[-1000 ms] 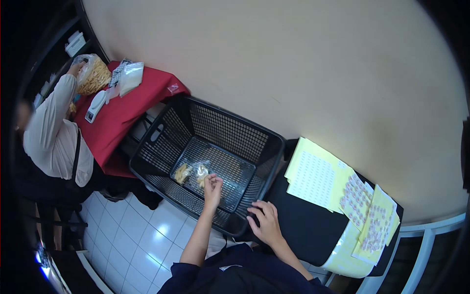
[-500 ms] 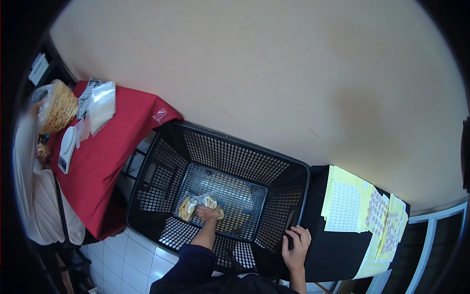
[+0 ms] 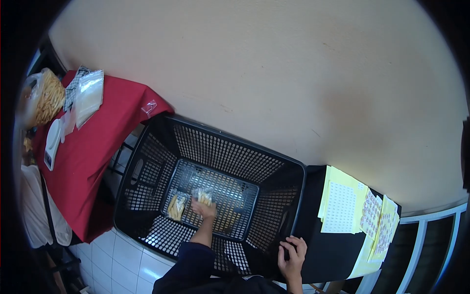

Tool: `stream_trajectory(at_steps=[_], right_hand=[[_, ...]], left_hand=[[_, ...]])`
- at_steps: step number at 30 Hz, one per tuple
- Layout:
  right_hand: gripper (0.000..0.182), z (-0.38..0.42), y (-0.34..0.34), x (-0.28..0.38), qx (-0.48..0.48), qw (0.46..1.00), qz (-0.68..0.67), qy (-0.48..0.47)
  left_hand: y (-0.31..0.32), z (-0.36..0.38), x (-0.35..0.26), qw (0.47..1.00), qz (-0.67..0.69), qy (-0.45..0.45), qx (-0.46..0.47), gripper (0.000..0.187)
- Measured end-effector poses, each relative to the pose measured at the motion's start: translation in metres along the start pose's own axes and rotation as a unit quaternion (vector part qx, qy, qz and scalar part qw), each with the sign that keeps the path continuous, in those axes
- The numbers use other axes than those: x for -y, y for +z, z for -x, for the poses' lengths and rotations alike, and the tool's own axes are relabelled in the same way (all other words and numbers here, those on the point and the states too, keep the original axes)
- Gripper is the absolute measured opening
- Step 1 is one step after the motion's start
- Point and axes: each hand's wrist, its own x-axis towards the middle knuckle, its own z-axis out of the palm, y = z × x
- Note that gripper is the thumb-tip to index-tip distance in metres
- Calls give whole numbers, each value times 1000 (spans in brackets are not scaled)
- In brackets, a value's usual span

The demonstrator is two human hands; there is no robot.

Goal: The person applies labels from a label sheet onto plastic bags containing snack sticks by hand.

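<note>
A deep black plastic basket (image 3: 235,128) with mesh walls stands in front of me. Inside it, my left hand (image 3: 203,208) has its fingers and thumb around the lower part of a small clear bag of pale snack sticks (image 3: 202,195). A second bag of the same sticks (image 3: 176,206) lies just left of it on the basket floor. My right hand (image 3: 292,255) is at the basket's near right rim, fingers bent on the outer side and thumb towards the inside.
At left, a red-covered table (image 3: 115,115) bears a large bag of sticks (image 3: 50,98), a white scale (image 3: 53,142) and clear empty bags (image 3: 90,95). Label sheets (image 3: 339,208) lie on a black surface (image 3: 311,250) at right. A wall (image 3: 254,73) stands behind.
My left hand has shifted slightly within the basket, and the bag by it now lies farther from the other bag. My right hand stays at the rim. The whole view has shifted a little.
</note>
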Motion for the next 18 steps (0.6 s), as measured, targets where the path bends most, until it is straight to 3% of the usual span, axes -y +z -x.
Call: stream_trajectory(at_steps=[1, 3, 7, 9, 12, 14, 16, 18], right_hand=[[17, 0, -4, -1, 0, 1000, -11, -13], [18, -2, -12, -6, -3, 999, -28, -45], [20, -16, -39, -13, -33, 991, -83, -104], [22, -24, -55, -19, -53, 984, -116, -121], [31, -34, -86, -31, -76, 973, -177, -129], [36, -40, -113, -32, -100, 962, -242, -82], [38, -37, -122, -52, -80, 921, -380, -44], [32, -26, -141, -73, -66, 907, -413, -53]], left_hand=[[-5, 4, -12, 1000, 0, -2, -2, 98], [-13, 15, -50, 985, 108, 122, -59, 94], [-53, 63, -143, 945, 222, 204, -126, 92], [-81, 101, -182, 893, 333, 280, -110, 96], [-125, 174, -216, 832, 338, 420, -132, 94], [-144, 230, -228, 785, 357, 495, -105, 95], [-164, 289, -234, 770, 369, 520, -25, 99], [-179, 337, -241, 764, 333, 551, -31, 96]])
